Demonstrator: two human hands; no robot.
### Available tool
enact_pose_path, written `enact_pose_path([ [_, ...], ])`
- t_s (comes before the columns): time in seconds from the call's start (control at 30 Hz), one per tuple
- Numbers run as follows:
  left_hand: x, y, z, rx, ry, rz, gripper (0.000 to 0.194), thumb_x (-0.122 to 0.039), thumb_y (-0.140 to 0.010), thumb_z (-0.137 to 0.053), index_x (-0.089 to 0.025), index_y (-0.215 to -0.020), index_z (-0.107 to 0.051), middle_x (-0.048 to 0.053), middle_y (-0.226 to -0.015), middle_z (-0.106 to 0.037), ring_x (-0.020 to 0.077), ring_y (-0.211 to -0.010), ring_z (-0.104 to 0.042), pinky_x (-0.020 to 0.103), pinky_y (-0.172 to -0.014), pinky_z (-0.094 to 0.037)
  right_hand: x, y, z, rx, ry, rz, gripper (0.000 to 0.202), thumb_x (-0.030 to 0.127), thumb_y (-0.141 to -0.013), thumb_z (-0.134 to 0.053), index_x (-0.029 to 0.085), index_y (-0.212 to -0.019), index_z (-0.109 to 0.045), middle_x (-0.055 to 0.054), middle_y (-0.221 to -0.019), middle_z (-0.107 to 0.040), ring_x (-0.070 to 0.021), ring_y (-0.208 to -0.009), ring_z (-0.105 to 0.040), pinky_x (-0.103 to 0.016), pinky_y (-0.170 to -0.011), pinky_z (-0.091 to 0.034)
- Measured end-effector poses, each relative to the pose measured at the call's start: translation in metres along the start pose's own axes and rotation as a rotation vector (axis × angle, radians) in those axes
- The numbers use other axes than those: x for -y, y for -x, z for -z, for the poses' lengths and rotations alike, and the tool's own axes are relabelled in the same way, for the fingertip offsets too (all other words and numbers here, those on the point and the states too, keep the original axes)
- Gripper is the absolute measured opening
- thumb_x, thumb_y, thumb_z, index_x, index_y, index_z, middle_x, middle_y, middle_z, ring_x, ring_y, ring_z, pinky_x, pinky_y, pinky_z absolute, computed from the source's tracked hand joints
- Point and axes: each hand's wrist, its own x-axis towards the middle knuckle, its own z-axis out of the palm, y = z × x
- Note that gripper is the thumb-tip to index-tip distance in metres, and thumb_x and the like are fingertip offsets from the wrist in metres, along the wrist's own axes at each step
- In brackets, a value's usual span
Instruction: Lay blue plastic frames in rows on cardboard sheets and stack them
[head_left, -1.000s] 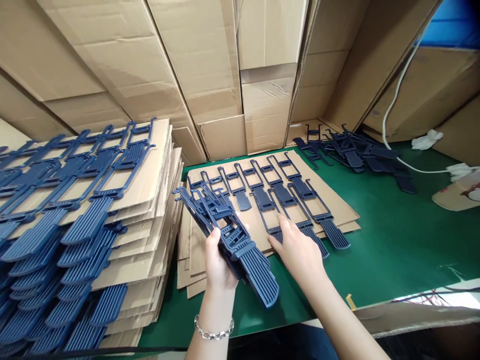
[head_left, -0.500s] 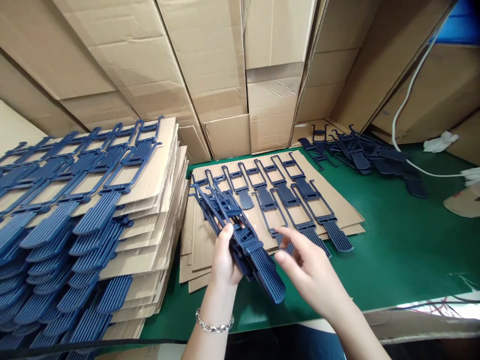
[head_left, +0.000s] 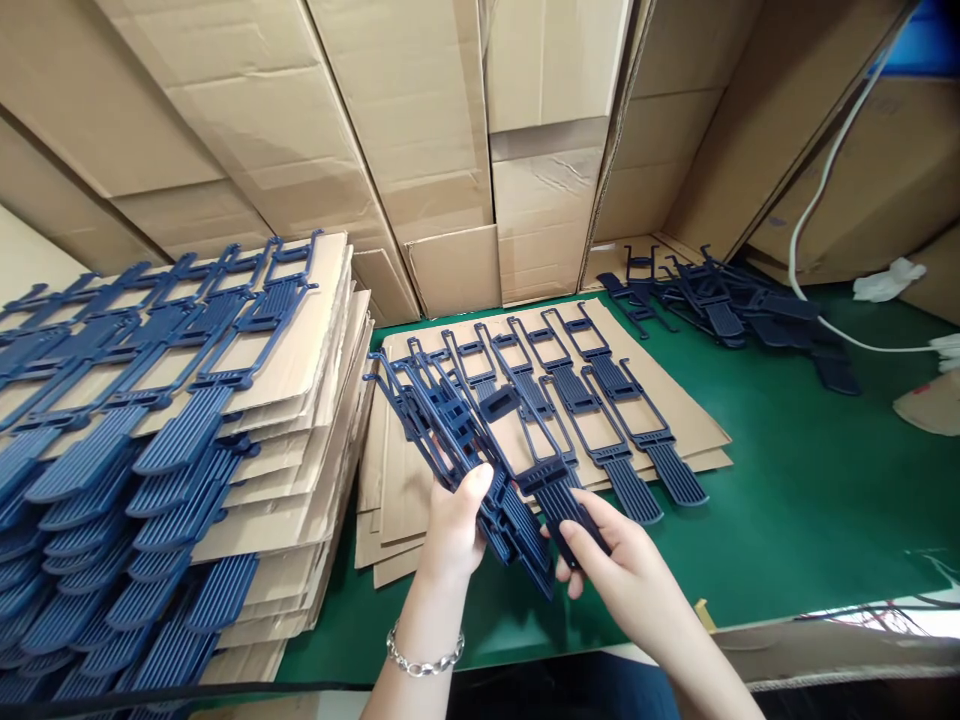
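My left hand [head_left: 452, 530] grips a bundle of dark blue plastic parts [head_left: 442, 425] above the cardboard sheets. My right hand [head_left: 626, 565] pinches the ribbed end of a single blue part [head_left: 559, 495], drawn a little out of the bundle to its right. Behind the hands, several blue parts [head_left: 600, 400] lie in a row on the top cardboard sheet [head_left: 675, 400], which rests on the green table [head_left: 810, 480].
A tall stack of cardboard layers with blue parts [head_left: 180, 440] fills the left. A loose pile of blue parts [head_left: 735, 310] lies at the back right. Cardboard boxes [head_left: 450, 140] wall the back. A white cable [head_left: 825, 180] runs down at the right.
My right hand left the parts lying on the cardboard, came to the bundle and took hold of one part's ribbed end. The bundle rose slightly in my left hand.
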Motion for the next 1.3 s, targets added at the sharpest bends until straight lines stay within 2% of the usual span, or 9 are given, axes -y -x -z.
enact_pose_path([
  [0.1,-0.006,0.003,0.001,0.021,-0.015,-0.003,0.043,-0.037,-0.062,-0.07,-0.014,-0.097,-0.057,0.005,-0.076,-0.065,0.0203,-0.067,-0.063,0.031,-0.059,-0.052,-0.006,0.001,0.0,-0.01,-0.276,-0.046,0.037,0.048,-0.082,-0.049,0.016,-0.098,-0.044,-0.005,-0.083,-0.058,-0.0094,-0.049,-0.053,-0.022,-0.042,-0.045],
  [0.27,-0.026,0.018,0.003,0.112,-0.001,-0.074,0.053,-0.042,-0.061,-0.07,-0.016,-0.105,-0.057,0.006,-0.077,-0.062,0.0203,-0.066,-0.06,0.029,-0.053,-0.051,-0.018,0.001,-0.008,0.03,-0.473,-0.122,0.039,0.05,-0.081,-0.05,0.019,-0.099,-0.037,0.002,-0.069,-0.055,-0.0084,-0.041,-0.05,-0.018,-0.035,-0.04],
  [0.43,-0.042,0.032,0.005,0.187,0.042,-0.219,0.032,-0.04,-0.065,-0.069,-0.028,-0.094,-0.063,0.004,-0.097,-0.06,0.0189,-0.072,-0.057,0.03,-0.058,-0.05,-0.03,-0.003,-0.03,0.132,-0.52,-0.187,0.042,0.05,-0.08,-0.051,0.019,-0.104,-0.036,0.002,-0.072,-0.055,-0.0074,-0.041,-0.051,-0.018,-0.037,-0.042],
  [0.53,-0.045,0.033,0.006,0.153,0.059,-0.257,0.031,-0.04,-0.063,-0.069,-0.03,-0.091,-0.062,0.001,-0.103,-0.057,0.0187,-0.075,-0.055,0.03,-0.059,-0.05,-0.031,-0.005,-0.04,0.127,-0.439,-0.203,0.045,0.052,-0.08,-0.048,0.017,-0.107,-0.036,0.001,-0.072,-0.055,-0.0074,-0.043,-0.051,-0.018,-0.038,-0.043],
  [0.63,-0.044,0.031,0.006,0.114,0.038,-0.24,0.04,-0.042,-0.061,-0.07,-0.026,-0.097,-0.061,0.005,-0.099,-0.058,0.0199,-0.074,-0.055,0.029,-0.056,-0.05,-0.029,-0.004,-0.044,0.025,-0.209,-0.156,0.048,0.053,-0.083,-0.041,0.016,-0.113,-0.036,0.0,-0.071,-0.055,-0.0087,-0.043,-0.051,-0.019,-0.038,-0.042],
  [0.8,-0.044,0.029,0.001,0.001,0.086,-0.245,0.039,-0.041,-0.058,-0.072,-0.024,-0.092,-0.062,0.004,-0.095,-0.061,0.0194,-0.07,-0.057,0.029,-0.054,-0.05,-0.032,-0.003,-0.044,-0.099,0.144,-0.086,0.047,0.048,-0.086,-0.034,0.016,-0.12,-0.039,0.0,-0.065,-0.051,-0.0114,-0.042,-0.05,-0.022,-0.041,-0.044],
  [0.97,-0.046,0.024,0.009,0.039,0.055,-0.226,0.045,-0.043,-0.057,-0.071,-0.025,-0.097,-0.061,0.003,-0.096,-0.061,0.0195,-0.07,-0.058,0.029,-0.053,-0.051,-0.039,-0.004,-0.044,-0.128,0.24,-0.05,0.043,0.042,-0.088,-0.03,0.015,-0.119,-0.041,-0.003,-0.065,-0.053,-0.0134,-0.043,-0.05,-0.025,-0.043,-0.044],
  [1.13,-0.043,0.02,0.015,0.071,0.051,-0.211,0.046,-0.047,-0.064,-0.066,-0.024,-0.103,-0.057,0.005,-0.097,-0.062,0.0199,-0.073,-0.059,0.029,-0.056,-0.051,-0.046,-0.008,-0.042,-0.186,0.312,0.009,0.041,0.037,-0.088,-0.03,0.013,-0.119,-0.043,-0.004,-0.066,-0.058,-0.015,-0.047,-0.054,-0.025,-0.047,-0.046],
  [1.3,-0.041,0.018,0.011,0.047,0.054,-0.193,0.05,-0.047,-0.064,-0.066,-0.026,-0.109,-0.055,0.003,-0.096,-0.062,0.0182,-0.076,-0.06,0.028,-0.061,-0.051,-0.048,-0.011,-0.043,-0.201,0.392,0.153,0.036,0.03,-0.088,-0.033,0.013,-0.116,-0.046,-0.009,-0.083,-0.063,-0.0167,-0.071,-0.062,-0.023,-0.061,-0.049],
])
